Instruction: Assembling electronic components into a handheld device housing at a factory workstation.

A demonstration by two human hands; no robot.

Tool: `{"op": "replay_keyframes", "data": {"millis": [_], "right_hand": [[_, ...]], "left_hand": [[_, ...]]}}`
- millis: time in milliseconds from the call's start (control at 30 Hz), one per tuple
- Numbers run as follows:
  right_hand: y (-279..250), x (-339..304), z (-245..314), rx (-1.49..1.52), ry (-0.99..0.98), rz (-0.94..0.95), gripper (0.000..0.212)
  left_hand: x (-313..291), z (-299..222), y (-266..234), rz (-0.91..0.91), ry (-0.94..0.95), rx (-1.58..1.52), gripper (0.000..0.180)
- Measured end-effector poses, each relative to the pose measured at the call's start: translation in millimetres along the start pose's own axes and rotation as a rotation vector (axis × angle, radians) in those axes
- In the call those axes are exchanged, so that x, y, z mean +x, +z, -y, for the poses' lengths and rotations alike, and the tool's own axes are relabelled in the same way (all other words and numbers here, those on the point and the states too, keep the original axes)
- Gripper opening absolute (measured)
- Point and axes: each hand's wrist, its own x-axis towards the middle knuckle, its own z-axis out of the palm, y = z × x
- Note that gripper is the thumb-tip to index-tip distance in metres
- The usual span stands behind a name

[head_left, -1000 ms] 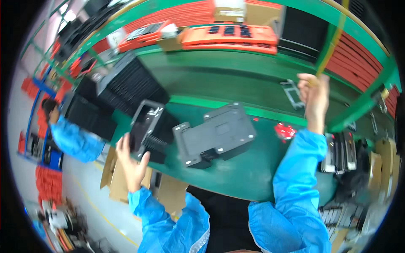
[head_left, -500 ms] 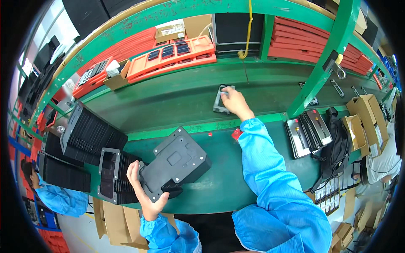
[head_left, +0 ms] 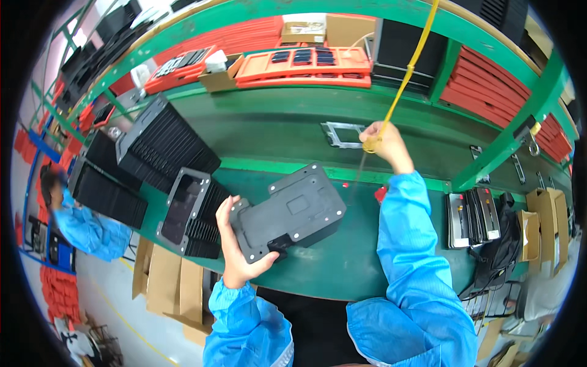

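A thick black block of rectangular plates (head_left: pixel 287 211), apparently a stack, lies slanted over the green bench. My left hand (head_left: pixel 241 254) grips its near left end, the thumb along the near edge and the fingers on the far side. Farther off on the right, my right hand (head_left: pixel 388 145) is closed around the knotted lower end of a hanging yellow cord (head_left: pixel 411 67). A thin, blurred rod points down from the knot. Just left of that hand, a grey rectangular frame (head_left: pixel 333 136) lies on the dark green channel.
Stacks of black plates (head_left: pixel 168 147) stand at the left of the bench. Orange trays (head_left: pixel 263 72) and a small carton (head_left: pixel 221 76) sit on the far shelf. A green post (head_left: pixel 520 134) rises at right, near dark cases (head_left: pixel 471 217) and a black bag (head_left: pixel 495 244). Another person (head_left: pixel 88 217) is at far left.
My right hand has left the grey frame on the channel and taken hold of the yellow cord's lower end. My left hand stays on the black block. The whole view has shifted.
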Motion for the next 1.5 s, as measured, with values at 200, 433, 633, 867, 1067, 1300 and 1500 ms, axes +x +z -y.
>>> {"op": "replay_keyframes", "data": {"millis": [200,433,633,867,1067,1300,1500], "right_hand": [[6,-132,172,-0.043,-0.41,0.105,0.015],[26,-185,200,-0.422,-0.545,-0.111,0.016],[20,-186,200,-0.453,-0.581,-0.136,0.019],[21,-172,192,-0.407,-0.515,-0.013,0.022],[18,-174,195,-0.473,-0.619,-0.011,0.021],[17,-190,201,-0.499,-0.713,0.01,0.029],[17,-196,195,-0.479,-0.722,0.004,0.031]], "left_hand": [[0,-4,-2,0.008,0.013,-0.051,0.134],[1,-6,-9,0.008,0.07,-0.042,0.118],[10,-11,-22,0.177,0.221,0.282,0.102],[6,-12,-15,0.074,0.12,0.132,0.105],[7,-11,-14,0.039,0.087,0.083,0.1],[18,-21,-26,0.146,0.173,0.184,0.066],[17,-21,-28,0.159,0.201,0.174,0.066]]}}
